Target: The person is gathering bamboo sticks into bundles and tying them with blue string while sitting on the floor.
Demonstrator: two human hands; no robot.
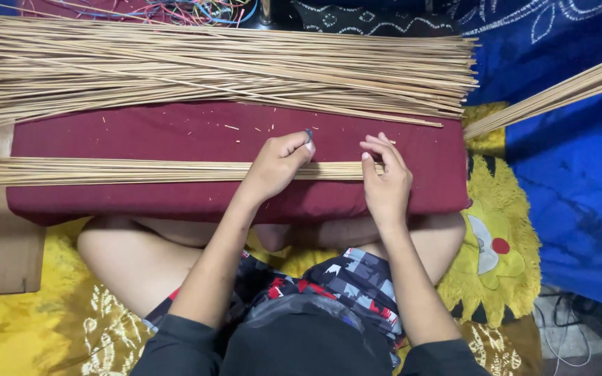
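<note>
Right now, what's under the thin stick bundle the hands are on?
The thin stick bundle lies on a maroon cushion resting across the person's crossed legs. The left hand and right hand cover the bundle's right end, so the cushion beneath them is hidden.

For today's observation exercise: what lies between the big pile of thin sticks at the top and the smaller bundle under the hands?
In the head view, a bare strip of maroon cloth-covered board separates big pile from smaller bundle, with only a few tiny stick fragments scattered there.
</note>
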